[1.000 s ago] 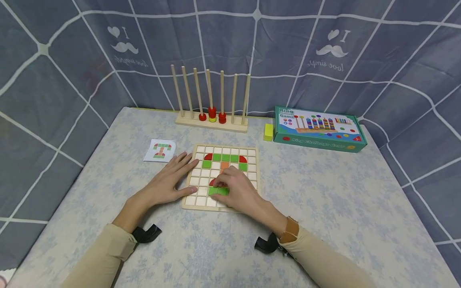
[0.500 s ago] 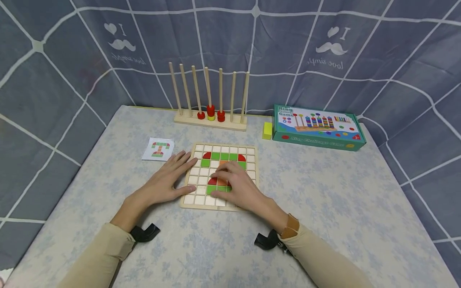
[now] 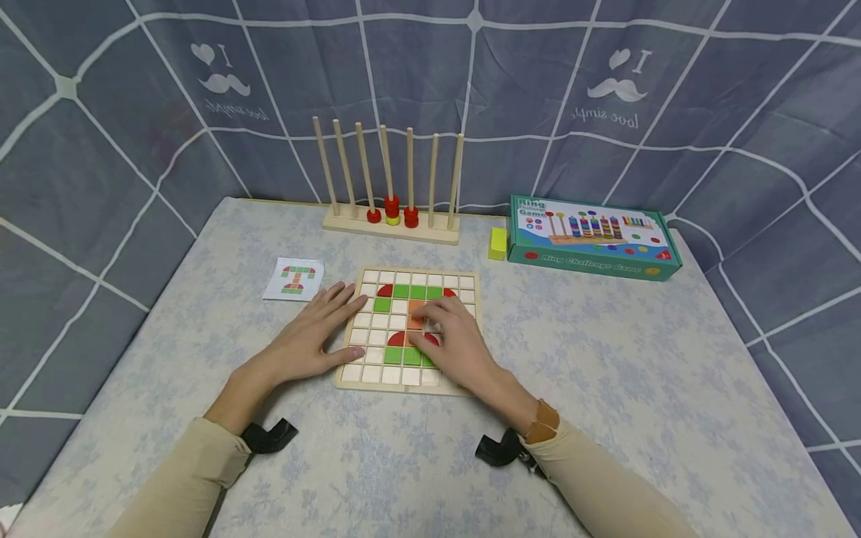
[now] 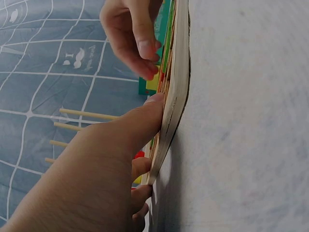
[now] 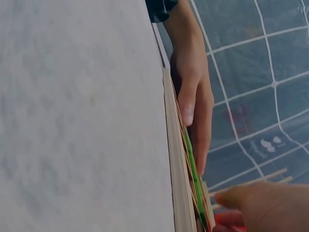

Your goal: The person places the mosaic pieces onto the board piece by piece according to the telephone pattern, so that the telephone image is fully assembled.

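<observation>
A square wooden board point(image 3: 377, 377) with a grid of white tiles lies on the table. Green tiles point(image 3: 402, 356), orange tiles point(image 3: 415, 306) and red quarter-round tiles point(image 3: 397, 339) form a figure on it. My left hand point(image 3: 306, 336) rests with spread fingers on the board's left side, thumb on its edge. Above the middle right of the board is my right hand point(image 3: 457, 340), fingers loosely bent, thumb and forefinger apart. No piece shows between them; the palm covers some tiles. In the left wrist view the right hand point(image 4: 133, 31) hovers just over the board's surface.
A card point(image 3: 293, 279) with a similar coloured figure lies left of the board. Behind stand a wooden peg rack point(image 3: 390, 229) with a few red and yellow rings, a yellow block point(image 3: 498, 243) and a green game box point(image 3: 595, 237). A grey curtain point(image 3: 417, 67) hangs behind.
My right hand has lifted from the lower green and red tiles and shifted a little right, uncovering them. The left hand has kept its place on the board.
</observation>
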{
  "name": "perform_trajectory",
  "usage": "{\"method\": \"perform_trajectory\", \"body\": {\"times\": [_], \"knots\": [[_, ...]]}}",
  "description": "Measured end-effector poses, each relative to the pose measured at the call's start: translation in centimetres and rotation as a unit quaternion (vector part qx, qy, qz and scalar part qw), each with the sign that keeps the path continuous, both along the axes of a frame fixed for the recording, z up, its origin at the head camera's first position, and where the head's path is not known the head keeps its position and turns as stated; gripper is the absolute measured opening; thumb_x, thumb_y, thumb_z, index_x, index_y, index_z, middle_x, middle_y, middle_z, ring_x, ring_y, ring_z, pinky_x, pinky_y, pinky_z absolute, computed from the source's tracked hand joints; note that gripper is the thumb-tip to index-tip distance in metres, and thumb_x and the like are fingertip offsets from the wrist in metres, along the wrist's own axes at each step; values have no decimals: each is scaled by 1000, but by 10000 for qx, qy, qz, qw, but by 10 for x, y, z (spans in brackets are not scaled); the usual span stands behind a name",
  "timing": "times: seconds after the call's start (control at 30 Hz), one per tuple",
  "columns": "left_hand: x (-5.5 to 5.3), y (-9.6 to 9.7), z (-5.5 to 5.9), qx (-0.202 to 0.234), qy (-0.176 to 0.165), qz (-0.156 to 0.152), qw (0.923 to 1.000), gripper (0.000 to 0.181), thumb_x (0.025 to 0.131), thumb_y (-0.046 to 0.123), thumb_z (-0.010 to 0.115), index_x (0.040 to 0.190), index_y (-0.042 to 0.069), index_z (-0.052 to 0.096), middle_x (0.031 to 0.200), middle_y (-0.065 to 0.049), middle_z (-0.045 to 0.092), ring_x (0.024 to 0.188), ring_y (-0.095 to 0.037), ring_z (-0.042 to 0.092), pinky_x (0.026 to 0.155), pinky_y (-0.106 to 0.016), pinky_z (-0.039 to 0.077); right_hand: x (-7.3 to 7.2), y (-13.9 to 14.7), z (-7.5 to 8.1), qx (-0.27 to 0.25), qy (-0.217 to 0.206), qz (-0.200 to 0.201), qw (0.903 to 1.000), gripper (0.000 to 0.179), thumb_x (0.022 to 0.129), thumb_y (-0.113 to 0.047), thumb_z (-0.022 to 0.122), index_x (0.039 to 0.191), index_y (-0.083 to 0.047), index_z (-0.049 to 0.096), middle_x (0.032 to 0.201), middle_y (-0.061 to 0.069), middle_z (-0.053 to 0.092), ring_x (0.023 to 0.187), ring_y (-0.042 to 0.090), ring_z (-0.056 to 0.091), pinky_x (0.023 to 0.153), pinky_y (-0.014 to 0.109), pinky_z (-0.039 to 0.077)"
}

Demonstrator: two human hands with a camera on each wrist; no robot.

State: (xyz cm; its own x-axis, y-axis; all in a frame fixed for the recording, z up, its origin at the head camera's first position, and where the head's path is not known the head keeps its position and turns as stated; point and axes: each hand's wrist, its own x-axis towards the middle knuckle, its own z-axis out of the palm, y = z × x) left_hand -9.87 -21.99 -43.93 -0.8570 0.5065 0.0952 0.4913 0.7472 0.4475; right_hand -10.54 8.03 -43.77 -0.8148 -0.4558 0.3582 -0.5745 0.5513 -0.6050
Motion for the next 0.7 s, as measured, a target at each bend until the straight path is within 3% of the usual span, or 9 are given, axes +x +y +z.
{"method": "perform_trajectory", "body": {"times": [0.1,0.3,0.5,0.7], "knots": [[0,0,1,-3,-27,4,10000,87,97,49,72,167,16,33,176,-15,22,164,-38,11,133,-58,9,-1,3,0,-132,38,-318,9994,17,96,-16,79,110,-6,80,109,6,74,98,21,61,79,36,53],[2,0,2,9,-56,18,10000,87,97,49,72,167,16,33,175,-15,23,164,-39,12,133,-59,11,-2,5,-1,-63,114,-149,9998,10,97,-13,77,104,-7,81,105,4,75,97,20,64,79,34,56],[2,0,1,1,-29,10,10000,87,97,49,72,167,16,32,175,-14,22,164,-38,12,133,-59,11,-5,8,-2,-128,150,-489,9986,10,97,-10,75,105,-7,81,106,5,74,95,21,62,80,36,55],[1,0,2,3,37,-24,10000,88,97,48,72,167,15,32,175,-15,22,164,-38,13,133,-59,11,-7,11,-3,-30,405,-376,9985,7,95,-8,77,90,-9,82,99,5,73,93,22,61,80,36,56]]}}
